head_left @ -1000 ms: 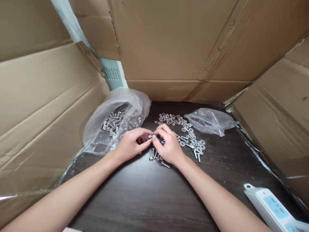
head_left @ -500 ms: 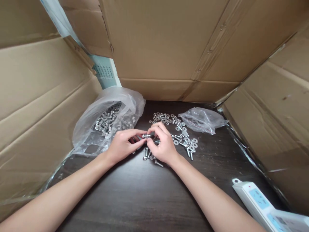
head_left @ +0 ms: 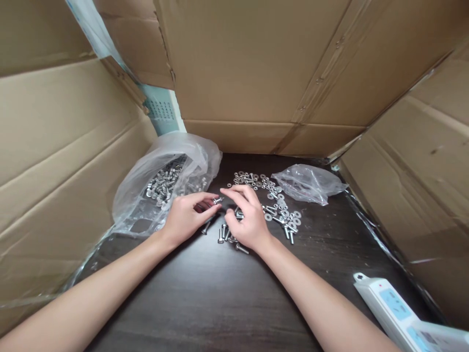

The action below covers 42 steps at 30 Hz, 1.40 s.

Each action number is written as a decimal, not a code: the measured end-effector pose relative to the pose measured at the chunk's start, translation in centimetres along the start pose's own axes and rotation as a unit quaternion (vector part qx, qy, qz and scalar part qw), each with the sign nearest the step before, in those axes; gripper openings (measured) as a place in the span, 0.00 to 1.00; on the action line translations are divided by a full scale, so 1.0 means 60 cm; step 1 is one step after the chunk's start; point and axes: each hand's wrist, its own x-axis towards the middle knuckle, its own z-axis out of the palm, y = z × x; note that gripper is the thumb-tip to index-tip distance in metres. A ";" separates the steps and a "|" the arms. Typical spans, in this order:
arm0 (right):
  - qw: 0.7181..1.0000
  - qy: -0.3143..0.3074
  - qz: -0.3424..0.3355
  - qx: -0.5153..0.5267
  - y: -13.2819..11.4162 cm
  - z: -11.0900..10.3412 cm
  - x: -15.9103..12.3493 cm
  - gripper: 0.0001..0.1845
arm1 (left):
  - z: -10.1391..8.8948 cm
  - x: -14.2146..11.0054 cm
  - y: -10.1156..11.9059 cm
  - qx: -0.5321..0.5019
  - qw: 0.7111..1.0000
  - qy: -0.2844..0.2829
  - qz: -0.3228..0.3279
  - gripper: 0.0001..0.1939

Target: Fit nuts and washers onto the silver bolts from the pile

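Between the thumb and fingers of my left hand (head_left: 188,213) is a small silver bolt (head_left: 218,200), its tip pointing right; a ring-like piece seems to sit on it, too small to make out fully. My right hand (head_left: 245,215) is just right of the bolt, thumb and fingers apart with nothing between them. Several loose bolts (head_left: 221,234) lie on the dark table (head_left: 190,293) below and under my right hand, partly hidden by it. Right of that hand, washers (head_left: 285,213), nuts and more bolts are scattered.
A clear plastic bag (head_left: 126,195) full of bolt pieces stands at the left. A flat plastic bag (head_left: 311,182) lies at the back right. The white power strip (head_left: 381,303) is at the lower right. Cardboard walls (head_left: 256,73) enclose the table's back and sides.
My right fingers have come off the bolt and opened. The bolt stays in my left hand, turned slightly. The view has shifted a little.
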 end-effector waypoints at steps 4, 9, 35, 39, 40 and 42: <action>1.000 0.010 -0.003 0.001 0.000 -0.002 0.000 0.11 | 0.001 0.000 0.000 -0.003 1.000 -0.002 -0.005 0.11; 0.999 0.021 0.025 0.028 0.000 -0.005 0.002 0.13 | 0.003 0.000 0.000 -0.016 1.000 -0.009 -0.006 0.09; 0.998 -0.026 0.053 0.017 0.002 -0.003 0.007 0.12 | -0.002 -0.001 0.009 -0.018 0.996 -0.038 0.083 0.07; 0.998 -0.041 0.042 0.036 0.000 -0.007 0.006 0.04 | -0.001 -0.003 0.009 -0.006 0.994 -0.043 0.099 0.06; 0.997 -0.046 0.041 0.036 0.000 -0.007 0.006 0.04 | -0.001 -0.004 0.009 -0.006 0.994 -0.045 0.103 0.06; 0.997 -0.050 0.040 0.033 0.000 -0.006 0.005 0.04 | -0.001 -0.004 0.010 -0.003 0.993 -0.045 0.108 0.06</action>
